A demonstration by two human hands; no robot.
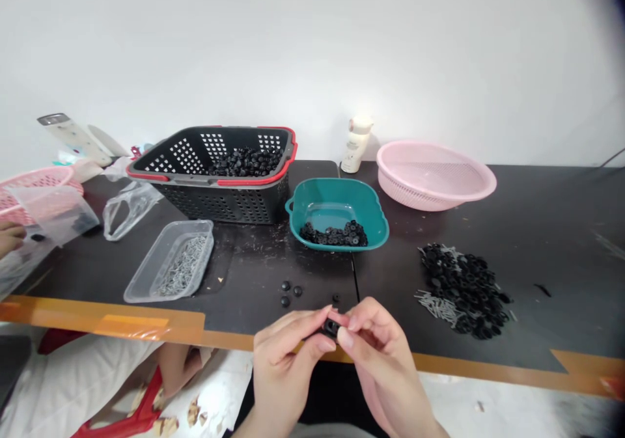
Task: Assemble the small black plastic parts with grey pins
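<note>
My left hand (288, 353) and my right hand (378, 347) meet at the table's front edge. Between their fingertips is a small round black plastic part (331, 327) with a hole in its face. Both hands are closed in a pinch on it; the fingers cover much of its outline. Just beyond my left hand lie several loose black round caps (286, 286), and a single small black piece (336, 297) rests beyond the fingertips. A teal basin (336, 191) farther back holds a heap of small black round parts (336, 234).
Left of the basin stand a black basket (224, 200) of black parts and a clear tray (141, 278) of metal pins. A pink colander (434, 171) and a white bottle (356, 145) are behind. Black parts and pins form a pile (461, 288) at right. Another person's hand (10, 236) shows far left.
</note>
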